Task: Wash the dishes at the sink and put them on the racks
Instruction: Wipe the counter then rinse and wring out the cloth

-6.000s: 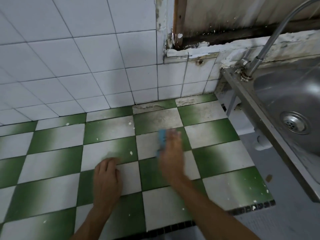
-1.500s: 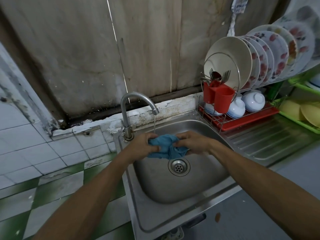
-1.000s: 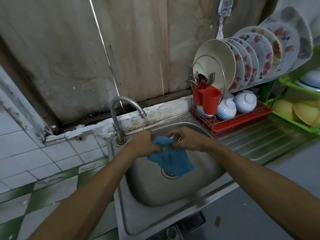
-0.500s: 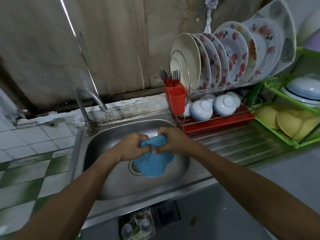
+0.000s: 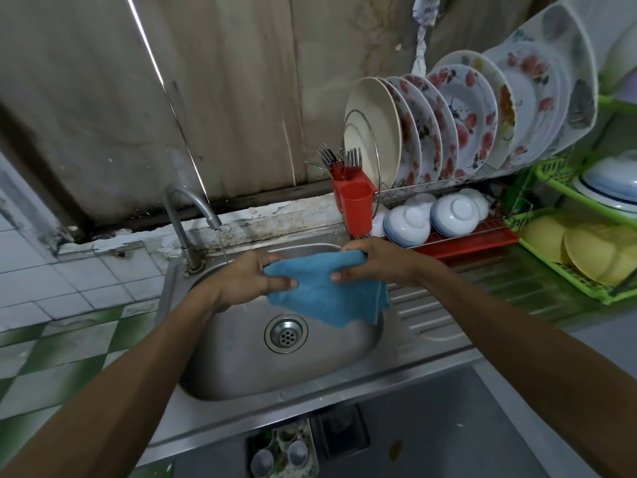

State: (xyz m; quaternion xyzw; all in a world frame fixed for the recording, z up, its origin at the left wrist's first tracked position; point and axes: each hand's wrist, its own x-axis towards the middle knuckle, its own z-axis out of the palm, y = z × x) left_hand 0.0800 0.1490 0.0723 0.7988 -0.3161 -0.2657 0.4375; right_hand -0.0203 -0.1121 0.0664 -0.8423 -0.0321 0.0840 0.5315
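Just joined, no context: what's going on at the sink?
A person holds a blue cloth spread between both hands over the sink. The left hand grips its left edge, the right hand its right edge. A thin stream of water runs from the tap. No dishes show in the sink; plates and bowls stand in the rack on the right.

The stainless steel sink unit [image 5: 310, 408] is carrying a red dish rack [image 5: 468, 241] at the rear of its ribbed drainboard [image 5: 482, 298]. A green plastic rack [image 5: 568, 281] is sitting just beside it. A faucet [image 5: 179, 208] is standing at the basin's rear left.
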